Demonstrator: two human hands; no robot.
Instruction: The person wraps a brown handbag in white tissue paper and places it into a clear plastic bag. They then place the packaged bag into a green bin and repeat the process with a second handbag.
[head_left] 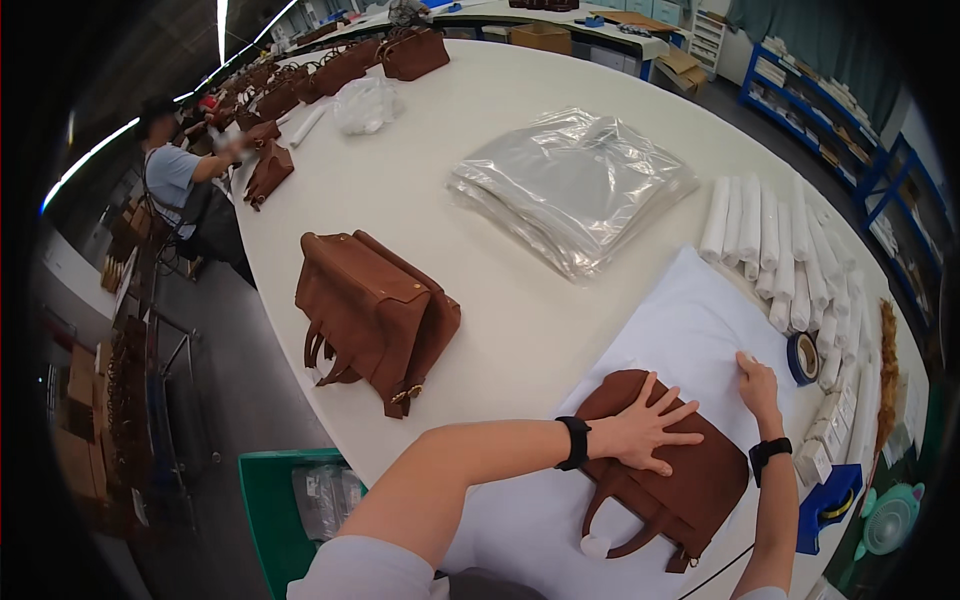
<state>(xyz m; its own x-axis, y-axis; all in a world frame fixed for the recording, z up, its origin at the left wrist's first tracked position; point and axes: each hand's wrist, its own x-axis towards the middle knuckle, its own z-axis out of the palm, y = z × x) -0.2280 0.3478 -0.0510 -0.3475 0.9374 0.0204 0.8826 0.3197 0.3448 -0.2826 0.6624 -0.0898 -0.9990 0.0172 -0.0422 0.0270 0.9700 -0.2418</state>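
Observation:
A brown leather handbag [705, 475] lies on its side on a white sheet [660, 320] at the table's near edge. My left hand [650, 432] rests flat on the bag, fingers spread. Beyond the bag's upper right side, my right hand [758, 388] is closed over the sheet, its curled fingers largely hidden, so I cannot tell what they hold. The bag's handles [630, 535] point toward me, with a small white round tag [595, 546] beside them. A second brown handbag [375, 310] lies on the table to the left, apart from both hands.
Clear plastic bags [575, 190] are stacked mid-table. White rolls [770, 235] and a tape roll [802, 358] line the right side. A blue tape dispenser [830, 510] and a green fan [888, 520] stand near right. A green bin [262, 510] sits lower left; a person [185, 180] works far left.

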